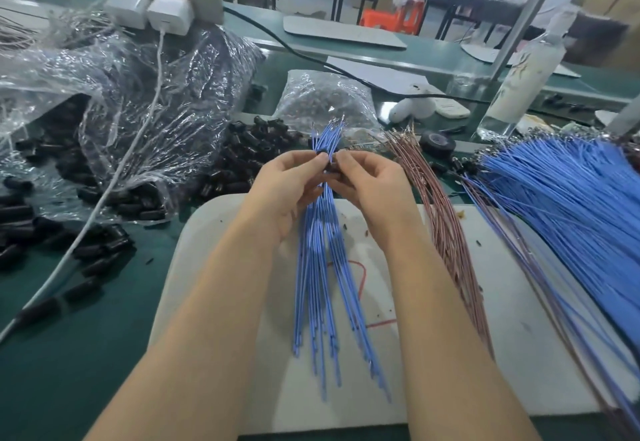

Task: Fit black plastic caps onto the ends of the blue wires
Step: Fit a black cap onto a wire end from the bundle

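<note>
Black caps [239, 156] lie loose in a heap on the L side of the green bench [86, 336], w/ more under a crumpled clear bag [145, 94]. A white cable [114, 177] runs across them. My L hand [291, 184] is curled round a bunch of blue wires [318, 284] held over the white mat [519, 336], tips fanning up past my fingers. One cap [323, 157] sits betw. both hands' fingertips, and my R hand [370, 184] pinches it w/ thumb & forefinger. Brown wires [446, 229] lie just R of that, then a big blue wire heap [571, 205] at far R.
</note>
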Motion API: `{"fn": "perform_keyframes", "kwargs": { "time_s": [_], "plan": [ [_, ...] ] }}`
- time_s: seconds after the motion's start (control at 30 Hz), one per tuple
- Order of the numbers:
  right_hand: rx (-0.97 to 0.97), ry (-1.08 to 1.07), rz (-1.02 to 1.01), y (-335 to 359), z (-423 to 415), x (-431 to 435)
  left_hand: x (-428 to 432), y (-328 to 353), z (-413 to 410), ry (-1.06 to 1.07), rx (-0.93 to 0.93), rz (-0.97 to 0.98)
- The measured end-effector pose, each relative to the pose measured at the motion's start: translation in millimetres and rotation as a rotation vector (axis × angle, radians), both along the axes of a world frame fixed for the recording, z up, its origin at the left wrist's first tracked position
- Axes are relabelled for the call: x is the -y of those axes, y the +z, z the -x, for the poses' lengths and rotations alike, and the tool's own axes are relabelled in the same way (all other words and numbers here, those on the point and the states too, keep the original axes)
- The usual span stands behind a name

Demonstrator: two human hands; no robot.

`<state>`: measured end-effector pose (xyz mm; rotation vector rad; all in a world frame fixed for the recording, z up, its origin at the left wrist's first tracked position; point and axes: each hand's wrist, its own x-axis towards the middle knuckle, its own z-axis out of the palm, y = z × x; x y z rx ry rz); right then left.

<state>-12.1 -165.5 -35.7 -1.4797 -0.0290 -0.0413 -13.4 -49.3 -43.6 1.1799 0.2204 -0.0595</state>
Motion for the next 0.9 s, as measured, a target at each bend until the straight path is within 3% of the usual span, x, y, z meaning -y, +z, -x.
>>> {"fn": "perform_keyframes", "kwargs": {
  "time_s": [0.13,0.3,0.47,0.53,0.67,0.73,0.9],
  "plan": [
    [0.152,-0.050,0.267,-3,0,-1,-1,-1,-2,-0.015,0.001,0.025],
    [0.178,-0.206,0.380,-5,-4,8,-3,2,-2,-0.061,-0.019,0.183],
    [0.165,-0.432,0.872,-9,-1,20,-11,4,-3,0.023,-0.076,0.360],
    [0.151,-0.357,0.983,-7,0,15,-16,5,-4,0.099,-0.085,0.437],
    [-0.036,-0.009,1.179,-6,6,-10,-21,7,-5,0.244,-0.067,0.499],
    [-0.072,0.039,1.271,-9,5,-17,-22,7,-6,0.274,-0.057,0.500],
    [-0.123,0.028,1.059,-4,1,-7,-19,4,-6,0.204,-0.044,0.462]
  ]
}}
